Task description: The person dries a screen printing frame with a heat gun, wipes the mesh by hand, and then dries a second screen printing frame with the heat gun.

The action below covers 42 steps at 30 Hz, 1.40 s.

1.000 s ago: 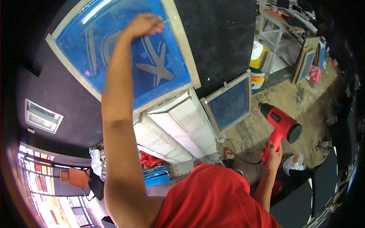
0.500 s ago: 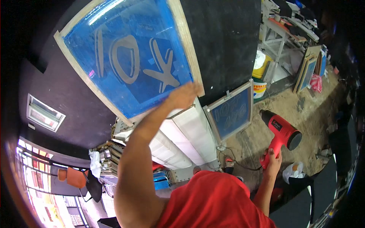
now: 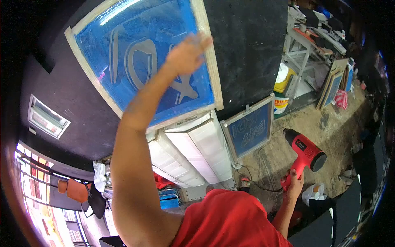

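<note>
- Left hand (image 3: 185, 57) has moved from the near right corner of the large blue mesh screen in a pale wooden frame (image 3: 140, 41) to farther up its right side. Motion blur on it; can't tell if fingers are loose or curled, or touching the mesh. Nothing visible in them.
- Right hand (image 3: 294, 184) is wrapped round the handle of a red plastic heat gun with a black nozzle (image 3: 303, 149), out to the right. Nozzle aims far left; can't tell if it's running.
- Screen stands by the black wall (image 3: 247, 45), near edge at the tops of tall white boxes (image 3: 205, 140). Smaller blue screen in a thin grey frame (image 3: 252, 127) leans just right of them.
- Handling, my read: screen frame stiff, moderate weight, awkward for its size. Mesh taut, easy to dent or tear (fingertips off it). Take it by the bare wood on opposite sides.
- Gun: rigid shell, probably light enough for one hand, nose-heavy at most. Keep to the handle; treat nozzle as hot. Black cord (image 3: 263, 188) trails left from the grip, could drag.
</note>
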Motion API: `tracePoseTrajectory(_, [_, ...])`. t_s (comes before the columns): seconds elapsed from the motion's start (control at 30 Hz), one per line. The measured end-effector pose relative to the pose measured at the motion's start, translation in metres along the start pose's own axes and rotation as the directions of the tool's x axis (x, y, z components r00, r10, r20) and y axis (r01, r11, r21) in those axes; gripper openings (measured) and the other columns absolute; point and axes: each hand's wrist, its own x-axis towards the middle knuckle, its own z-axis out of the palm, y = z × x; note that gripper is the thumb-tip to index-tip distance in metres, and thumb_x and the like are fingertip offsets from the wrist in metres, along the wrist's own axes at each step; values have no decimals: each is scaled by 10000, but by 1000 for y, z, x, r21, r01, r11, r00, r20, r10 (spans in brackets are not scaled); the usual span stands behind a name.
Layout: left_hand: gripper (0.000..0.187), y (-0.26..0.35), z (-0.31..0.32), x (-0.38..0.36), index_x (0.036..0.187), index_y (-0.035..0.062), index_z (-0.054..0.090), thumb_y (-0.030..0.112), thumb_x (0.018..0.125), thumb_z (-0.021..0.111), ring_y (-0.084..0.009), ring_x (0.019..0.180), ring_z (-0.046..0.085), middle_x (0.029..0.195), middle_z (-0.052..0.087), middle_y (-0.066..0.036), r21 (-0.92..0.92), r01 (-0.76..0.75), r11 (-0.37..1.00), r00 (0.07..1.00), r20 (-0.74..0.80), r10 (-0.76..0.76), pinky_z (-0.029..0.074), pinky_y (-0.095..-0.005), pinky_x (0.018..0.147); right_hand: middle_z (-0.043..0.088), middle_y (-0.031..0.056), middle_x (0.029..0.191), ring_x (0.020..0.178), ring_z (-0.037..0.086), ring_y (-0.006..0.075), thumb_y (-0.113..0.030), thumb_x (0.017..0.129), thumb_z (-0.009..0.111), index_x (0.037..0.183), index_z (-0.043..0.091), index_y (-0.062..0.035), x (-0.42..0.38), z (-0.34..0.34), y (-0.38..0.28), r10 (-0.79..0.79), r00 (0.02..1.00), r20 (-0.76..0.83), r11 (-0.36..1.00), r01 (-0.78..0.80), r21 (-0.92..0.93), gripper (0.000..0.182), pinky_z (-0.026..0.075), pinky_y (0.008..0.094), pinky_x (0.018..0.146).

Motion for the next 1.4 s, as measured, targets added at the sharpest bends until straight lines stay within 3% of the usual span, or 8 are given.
tracePoseTrajectory(0.2, [673, -147, -78, -37, 1533, 40, 298, 365, 970, 469, -361, 1471, 280, 1596, 306, -149, 305, 471, 828, 825, -484, -291, 195, -480, 1212, 592, 53, 772, 554, 554, 162, -245, 916, 710, 1096, 547, -55, 0, -3, -5, -42, 999, -27, 999, 42, -2, 309, 454, 289, 499])
tracePoseTrajectory(0.4, [713, -223, -81, -112, 1501, -52, 309, 379, 946, 434, -416, 1414, 356, 1528, 394, -228, 192, 906, 378, 369, -795, -481, 212, -500, 1188, 590, 43, 781, 587, 572, 146, -287, 922, 709, 1106, 550, -59, 10, -6, -10, -97, 994, -54, 992, 93, -81, 334, 466, 285, 496])
tracePoseTrajectory(0.47, [711, -187, -90, -78, 1491, -61, 323, 377, 939, 421, -397, 1410, 367, 1515, 408, -239, 279, 914, 296, 407, -625, -666, 219, -509, 1178, 589, 41, 780, 583, 571, 145, -281, 922, 706, 1100, 549, -59, 14, -5, -10, -112, 993, -28, 992, 110, -59, 326, 466, 284, 492])
tracePoseTrajectory(0.63, [628, -87, -62, 42, 1525, 80, 335, 336, 956, 405, -319, 1474, 284, 1586, 344, -108, 318, 439, 840, 873, -373, -315, 164, -479, 1220, 584, 40, 778, 564, 566, 146, -261, 923, 695, 1092, 543, -55, 14, 10, -15, -113, 994, 1, 993, 113, -33, 307, 462, 282, 484])
tracePoseTrajectory(0.8, [628, -104, -50, 42, 1555, 138, 296, 339, 973, 418, -308, 1504, 219, 1623, 273, -78, 255, 300, 919, 870, -469, -153, 139, -456, 1238, 572, 44, 783, 532, 546, 154, -252, 917, 694, 1116, 533, -52, 12, 18, -14, -155, 988, 16, 987, 156, -45, 324, 454, 286, 475])
tracePoseTrajectory(1.1, [655, -191, -70, -167, 1506, -25, 307, 280, 943, 446, -457, 1444, 272, 1596, 266, -213, 110, 756, 646, 524, -692, -496, 186, -538, 1199, 570, 41, 785, 594, 548, 138, -254, 937, 675, 1139, 536, -49, 19, 32, -11, -130, 990, 61, 988, 135, -73, 320, 446, 281, 494])
tracePoseTrajectory(1.27, [753, -75, -16, -227, 1522, -8, 276, 291, 875, 521, -475, 1447, 256, 1587, 266, -229, 127, 463, 877, 885, -132, -448, 211, -567, 1189, 576, 47, 785, 593, 545, 138, -214, 932, 684, 1094, 531, -54, 21, 64, -15, -107, 990, 91, 992, 112, -51, 274, 455, 287, 519])
tracePoseTrajectory(1.4, [782, -20, 32, -285, 1534, 23, 258, 284, 860, 556, -449, 1453, 268, 1594, 273, -196, -64, 291, 955, 956, 60, -287, 216, -557, 1193, 576, 50, 782, 590, 546, 146, -196, 928, 689, 1082, 529, -55, 16, 80, -14, -105, 984, 147, 994, 108, -15, 263, 457, 292, 523])
